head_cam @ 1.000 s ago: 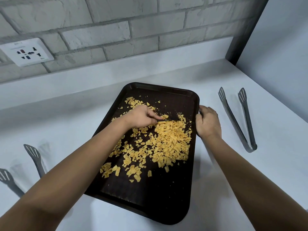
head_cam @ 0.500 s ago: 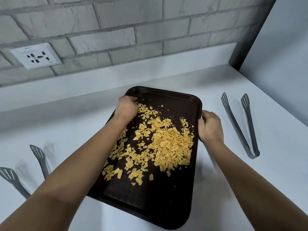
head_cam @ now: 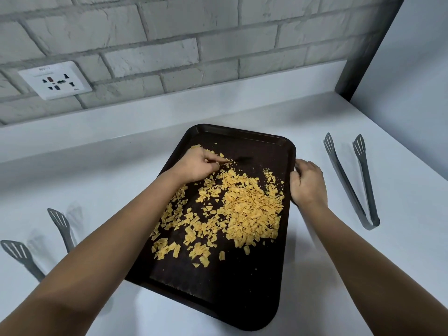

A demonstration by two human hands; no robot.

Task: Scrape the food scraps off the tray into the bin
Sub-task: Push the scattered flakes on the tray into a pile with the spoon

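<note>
A dark brown tray (head_cam: 242,299) lies on the white counter, tilted slightly to the left. Yellow food scraps (head_cam: 244,209) are strewn over its middle, heaped thickest toward the right side. My left hand (head_cam: 198,166) is over the tray's far left part, fingers curled round a small dark scraper (head_cam: 242,159) whose blurred tip points right among the scraps. My right hand (head_cam: 306,183) grips the tray's right rim. No bin is in view.
Grey tongs (head_cam: 351,180) lie spread on the counter right of the tray. A second pair of grey tongs (head_cam: 60,224) lies at the left, partly behind my forearm. The brick wall with a socket plate (head_cam: 55,80) runs along the back.
My left hand went to the tray's far left corner, then swept back right with the scraper, pushing scraps toward the heap. My right hand stayed on the rim.
</note>
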